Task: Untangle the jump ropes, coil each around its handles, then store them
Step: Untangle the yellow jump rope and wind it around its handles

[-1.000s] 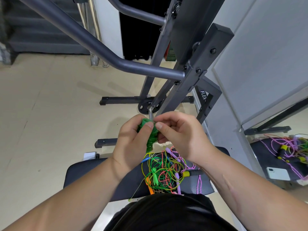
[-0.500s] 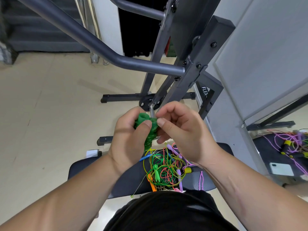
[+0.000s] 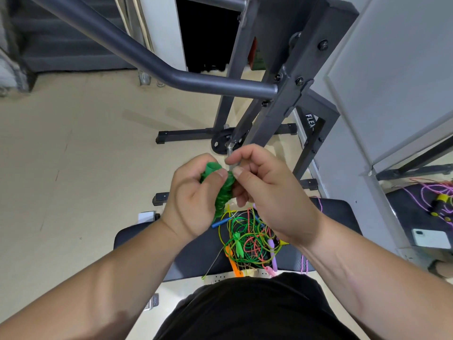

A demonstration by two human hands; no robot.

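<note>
A green jump rope (image 3: 221, 195) is coiled tightly around its handles into a thick bundle. My left hand (image 3: 193, 200) grips that bundle upright, thumb pressed on its top. My right hand (image 3: 267, 190) pinches the coil's upper end between thumb and forefinger, touching the left thumb. Below both hands a tangle of jump ropes (image 3: 247, 244) in green, yellow, pink, orange and purple lies on the black bench pad (image 3: 157, 244).
A grey steel rack frame (image 3: 282, 94) with a slanted bar rises just beyond my hands. A weight plate (image 3: 220, 144) lies on the floor. At right a mirror reflects pink ropes (image 3: 431, 195) and a white phone (image 3: 430, 239).
Both hands have risen slightly with the green bundle and stay closed on it. My right fingers have shifted a little on the coil's top end.
</note>
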